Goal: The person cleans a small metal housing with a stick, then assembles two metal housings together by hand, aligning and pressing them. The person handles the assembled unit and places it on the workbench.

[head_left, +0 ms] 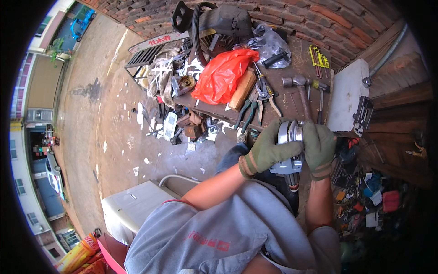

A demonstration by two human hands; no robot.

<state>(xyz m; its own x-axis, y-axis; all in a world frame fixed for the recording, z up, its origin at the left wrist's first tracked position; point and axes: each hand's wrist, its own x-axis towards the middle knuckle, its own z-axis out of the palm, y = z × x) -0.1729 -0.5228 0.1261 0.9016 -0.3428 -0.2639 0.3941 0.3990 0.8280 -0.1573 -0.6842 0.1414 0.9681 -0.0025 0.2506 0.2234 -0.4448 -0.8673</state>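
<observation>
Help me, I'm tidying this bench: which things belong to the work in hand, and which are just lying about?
In use:
- silver metal tool
- gloved left hand and right hand, both holding it

Apparently just lying about:
- chainsaw
- red plastic bag
- wooden block
- pliers
- hammer

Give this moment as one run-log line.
left grip: gloved, holding silver power tool | right grip: gloved, on same tool | bench beyond: hammer, pliers, red bag

Workshop | workbench (299,60) | hammer (304,95) | pliers (263,91) | chainsaw (227,23) | brick wall (315,19) | concrete yard (82,114) alongside
</observation>
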